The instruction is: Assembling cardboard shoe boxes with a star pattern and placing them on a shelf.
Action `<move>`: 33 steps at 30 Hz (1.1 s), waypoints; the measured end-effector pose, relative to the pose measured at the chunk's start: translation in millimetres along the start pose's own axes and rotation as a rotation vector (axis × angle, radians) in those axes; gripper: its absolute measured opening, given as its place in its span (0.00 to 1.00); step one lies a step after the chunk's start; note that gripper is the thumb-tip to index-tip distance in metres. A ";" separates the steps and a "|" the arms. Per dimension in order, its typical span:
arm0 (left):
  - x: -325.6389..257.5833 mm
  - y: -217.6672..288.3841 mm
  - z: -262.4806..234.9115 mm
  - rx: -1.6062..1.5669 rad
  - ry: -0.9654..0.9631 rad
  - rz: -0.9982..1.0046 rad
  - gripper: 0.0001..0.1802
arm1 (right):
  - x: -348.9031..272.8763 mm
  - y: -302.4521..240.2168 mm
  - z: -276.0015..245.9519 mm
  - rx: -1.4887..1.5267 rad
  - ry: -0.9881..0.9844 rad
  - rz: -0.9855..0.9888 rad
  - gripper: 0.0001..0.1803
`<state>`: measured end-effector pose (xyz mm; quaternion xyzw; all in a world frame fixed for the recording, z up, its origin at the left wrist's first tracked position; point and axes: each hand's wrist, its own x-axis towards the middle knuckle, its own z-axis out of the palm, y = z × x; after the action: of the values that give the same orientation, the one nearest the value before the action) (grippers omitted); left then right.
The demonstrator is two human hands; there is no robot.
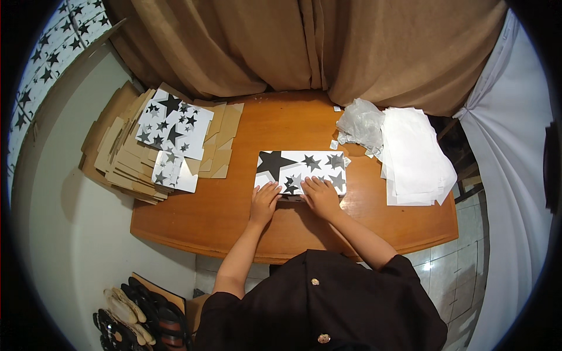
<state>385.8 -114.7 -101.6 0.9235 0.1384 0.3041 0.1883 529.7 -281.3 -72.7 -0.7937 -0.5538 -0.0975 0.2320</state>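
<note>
A closed white cardboard box (300,159) with black and grey stars lies on the wooden table in front of me. My left hand (266,201) grips its near left edge, fingers over the lid and thumb by the front side. Right of the middle of that same edge, my right hand (320,196) holds the box too, its fingers slightly apart on the lid. Part of the box's front side is hidden behind my hands.
Flat brown cardboard blanks (126,155) are piled at the left, with star-printed pieces (174,131) on top. White paper sheets (413,158) lie at the right beside a clear plastic bag (360,123) and small white packets (334,144). Sandals (155,310) stand lower left. A brown curtain (234,47) hangs behind.
</note>
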 end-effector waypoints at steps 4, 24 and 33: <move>-4.3 -4.9 -9.7 -0.027 -0.002 0.064 0.11 | -14.4 -1.0 -31.2 0.000 -0.078 0.143 0.28; -124.4 23.6 -20.3 -0.820 0.141 -0.689 0.38 | -106.0 -29.4 -20.5 0.759 -0.023 0.609 0.42; -204.5 52.2 -111.8 -1.012 0.100 -0.639 0.39 | -122.7 -156.8 -12.9 0.911 -0.222 0.176 0.48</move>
<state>165.7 -207.5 -100.0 0.6164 0.2558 0.3038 0.6799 340.9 -346.0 -71.2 -0.6606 -0.4922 0.2609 0.5032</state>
